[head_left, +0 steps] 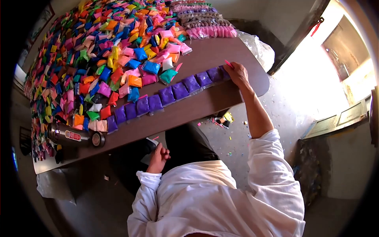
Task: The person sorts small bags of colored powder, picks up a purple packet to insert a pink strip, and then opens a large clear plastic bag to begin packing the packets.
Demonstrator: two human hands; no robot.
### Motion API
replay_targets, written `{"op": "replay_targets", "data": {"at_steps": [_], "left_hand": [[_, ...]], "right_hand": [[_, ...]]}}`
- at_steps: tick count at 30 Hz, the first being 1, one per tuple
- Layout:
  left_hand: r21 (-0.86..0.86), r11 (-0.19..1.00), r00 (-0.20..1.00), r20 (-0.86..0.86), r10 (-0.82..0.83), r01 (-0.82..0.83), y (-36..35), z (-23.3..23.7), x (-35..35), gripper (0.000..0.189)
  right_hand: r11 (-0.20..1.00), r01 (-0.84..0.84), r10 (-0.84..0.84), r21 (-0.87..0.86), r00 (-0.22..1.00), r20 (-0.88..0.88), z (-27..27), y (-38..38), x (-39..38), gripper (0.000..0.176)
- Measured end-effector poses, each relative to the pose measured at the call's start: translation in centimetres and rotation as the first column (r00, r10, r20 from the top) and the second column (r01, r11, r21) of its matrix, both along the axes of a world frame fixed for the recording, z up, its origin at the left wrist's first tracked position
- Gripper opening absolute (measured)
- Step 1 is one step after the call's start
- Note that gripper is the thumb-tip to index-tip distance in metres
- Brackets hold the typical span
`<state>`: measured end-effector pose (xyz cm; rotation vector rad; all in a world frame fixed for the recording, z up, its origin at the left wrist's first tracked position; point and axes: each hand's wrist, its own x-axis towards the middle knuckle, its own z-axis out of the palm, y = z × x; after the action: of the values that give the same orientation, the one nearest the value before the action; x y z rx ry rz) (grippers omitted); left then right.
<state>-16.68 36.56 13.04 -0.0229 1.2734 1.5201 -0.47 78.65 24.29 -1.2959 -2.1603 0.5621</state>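
Note:
A long row of purple clay packets (180,91) runs diagonally along the near side of the brown table (173,114). At its far right end, my right hand (238,75) has its fingers closed on the last packet, covering part of it. A thin pink stick (228,63) pokes out by those fingertips. Another pink stick lies against the row further left. My left hand (158,158) is low over my lap, fingers curled in. Beside it show a pale, see-through piece and a small pink tip (156,138); what the fingers grip I cannot tell.
A big heap of colourful packets (106,47) covers the table's left and back. Behind it, bagged pink packets (211,32) are stacked. A steel flask (67,134) and its round lid (98,139) lie at the front left. Scraps litter the floor (252,158) near a bright doorway.

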Motion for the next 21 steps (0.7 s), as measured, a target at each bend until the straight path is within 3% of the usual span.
{"op": "replay_targets", "data": {"at_steps": [2, 3, 4, 5, 7, 14, 17, 19, 21], "left_hand": [[-0.015, 0.998, 0.995, 0.080, 0.055, -0.054, -1.3, -2.8, -0.9, 0.036], [0.006, 0.999, 0.996, -0.072, 0.044, -0.043, -2.2, -5.3, -1.5, 0.035], [0.025, 0.999, 0.974, -0.223, 0.036, -0.032, -2.1, -4.7, -1.6, 0.033], [0.026, 0.999, 0.974, -0.224, 0.041, -0.036, -2.0, -4.2, -1.5, 0.033], [-0.054, 0.979, 0.969, 0.142, 0.202, -0.196, -1.4, -2.7, -0.9, 0.033], [-0.146, 0.966, 0.964, 0.128, 0.231, -0.212, -1.4, -4.9, -0.7, 0.030], [-0.210, 0.957, 0.972, 0.073, 0.221, -0.202, -1.2, -4.2, -0.5, 0.031], [-0.213, 0.958, 0.972, 0.090, 0.216, -0.193, -1.3, -5.5, -0.8, 0.032], [-0.238, 0.954, 0.976, 0.074, 0.204, -0.181, -1.3, -6.3, -1.0, 0.032]], "right_hand": [[1.000, -0.004, 0.004, -0.002, 1.000, 0.007, 0.2, -0.2, 0.0, 0.038], [1.000, 0.010, -0.011, 0.018, 1.000, 0.018, 0.5, -0.6, 0.1, 0.038], [0.999, 0.023, -0.024, 0.038, 0.999, 0.030, 0.7, -0.9, 0.1, 0.037], [0.999, 0.018, -0.019, 0.039, 0.999, 0.028, 0.7, -0.9, 0.0, 0.037], [0.997, 0.072, -0.073, 0.008, 0.997, 0.017, 0.7, -0.6, 0.1, 0.040], [0.983, 0.088, -0.077, 0.161, 0.994, -0.072, -0.3, 0.5, -0.7, 0.035], [0.971, 0.058, -0.045, 0.233, 0.997, -0.061, -0.4, 1.2, -1.1, 0.031], [0.967, 0.026, -0.044, 0.252, 0.997, 0.067, -0.6, 1.5, -1.7, 0.030], [0.963, 0.022, -0.032, 0.270, 0.999, 0.035, -1.0, 1.0, -2.1, 0.030]]}}
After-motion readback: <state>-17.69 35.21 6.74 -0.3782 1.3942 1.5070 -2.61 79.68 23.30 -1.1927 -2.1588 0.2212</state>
